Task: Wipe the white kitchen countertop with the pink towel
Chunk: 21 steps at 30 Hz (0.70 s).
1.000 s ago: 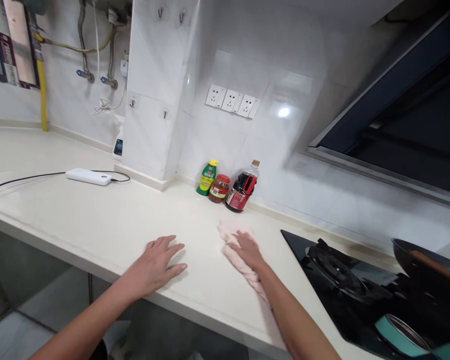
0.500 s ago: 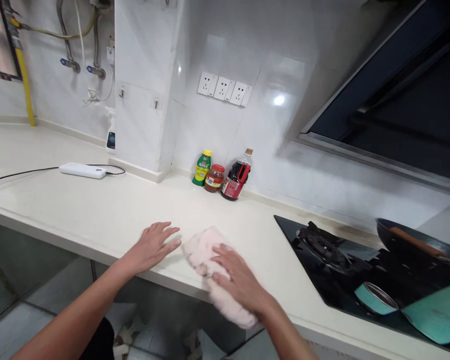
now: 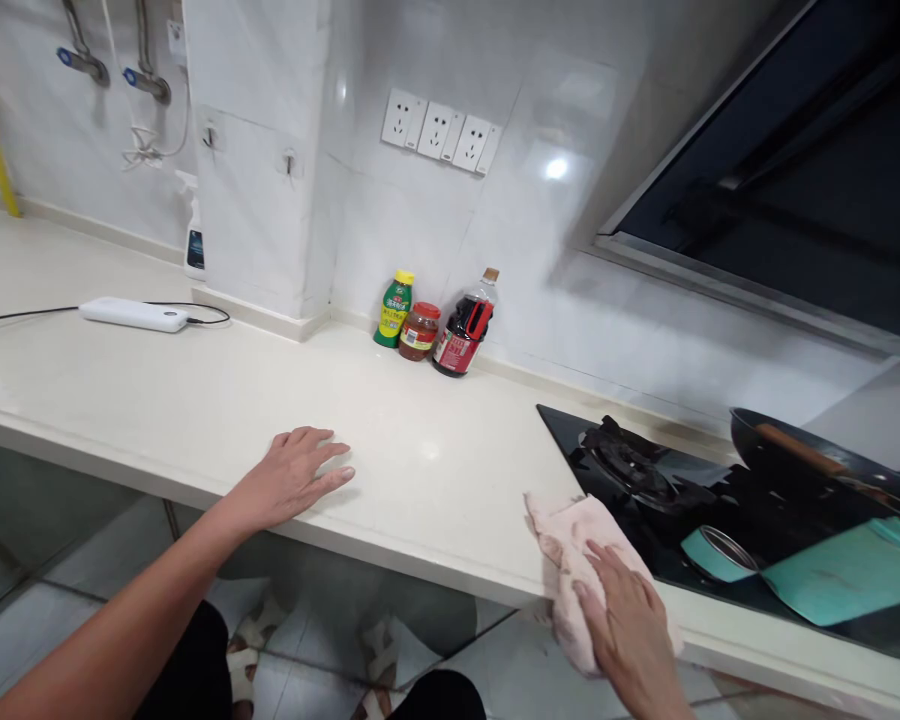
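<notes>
My right hand (image 3: 634,625) presses flat on a crumpled pale pink cloth (image 3: 570,540) at the front edge of the cream countertop (image 3: 195,400), right beside the black gas hob (image 3: 645,480). Part of the cloth hangs over the counter's edge. My left hand (image 3: 292,478) rests palm down on the counter near its front edge, fingers spread, holding nothing. It lies well to the left of the cloth.
A green-yellow bottle (image 3: 394,308), a red-lidded jar (image 3: 420,331) and a dark sauce bottle (image 3: 465,325) stand by the tiled wall. A white power bank (image 3: 131,314) with cable lies at the left. A dark pan (image 3: 802,460) and teal lid (image 3: 847,575) sit on the hob.
My right hand has slid the pink cloth from the counter's middle toward me, then right along the front edge to the hob. My left hand has stayed put.
</notes>
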### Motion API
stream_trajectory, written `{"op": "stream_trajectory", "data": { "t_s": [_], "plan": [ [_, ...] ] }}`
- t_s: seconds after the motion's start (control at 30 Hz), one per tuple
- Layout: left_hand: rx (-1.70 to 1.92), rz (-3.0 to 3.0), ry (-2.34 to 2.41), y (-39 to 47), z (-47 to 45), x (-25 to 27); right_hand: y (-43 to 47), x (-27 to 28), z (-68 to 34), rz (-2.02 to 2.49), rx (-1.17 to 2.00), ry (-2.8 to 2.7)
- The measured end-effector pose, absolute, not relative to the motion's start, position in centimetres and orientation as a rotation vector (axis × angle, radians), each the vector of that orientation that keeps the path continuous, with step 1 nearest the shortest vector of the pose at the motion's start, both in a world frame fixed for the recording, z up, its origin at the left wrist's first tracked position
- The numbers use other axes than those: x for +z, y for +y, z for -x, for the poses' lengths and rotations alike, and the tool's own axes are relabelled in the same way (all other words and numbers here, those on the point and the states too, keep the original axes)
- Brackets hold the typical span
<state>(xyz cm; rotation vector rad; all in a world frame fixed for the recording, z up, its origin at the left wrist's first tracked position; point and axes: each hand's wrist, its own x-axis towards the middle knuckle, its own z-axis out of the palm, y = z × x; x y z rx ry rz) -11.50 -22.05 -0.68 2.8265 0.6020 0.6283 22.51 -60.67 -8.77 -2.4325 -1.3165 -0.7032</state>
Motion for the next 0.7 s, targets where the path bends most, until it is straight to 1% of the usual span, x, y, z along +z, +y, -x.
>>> {"op": "stream_trajectory", "data": {
  "t_s": [0.1, 0.2, 0.3, 0.37, 0.47, 0.6, 0.7],
  "plan": [
    [0.628, -2.852, 0.584, -22.1, 11.5, -0.8, -57.9, -8.5, -18.2, 2.437, -0.73, -1.289],
    [0.661, -2.857, 0.568, -21.9, 11.5, -1.0, -53.9, -8.5, -13.9, 2.427, -0.681, -1.31],
    [0.703, -2.858, 0.563, -21.8, 11.4, -1.3, -48.9, -8.5, -9.5, 2.373, -0.539, -1.407],
    [0.707, -2.858, 0.563, -21.6, 11.4, -1.4, -45.7, -8.2, -6.6, 2.26, -0.377, -1.631],
    [0.699, -2.847, 0.569, -21.1, 11.3, -1.7, -42.1, -7.5, -2.8, 2.119, -0.286, -1.846],
    [0.656, -2.787, 0.606, -20.3, 11.2, -2.0, -40.2, -6.5, 0.0, 2.011, -0.247, -1.971],
    [0.624, -2.758, 0.63, -20.2, 11.3, -1.9, -40.7, -6.5, -0.2, 1.967, -0.224, -2.009]
  ]
}}
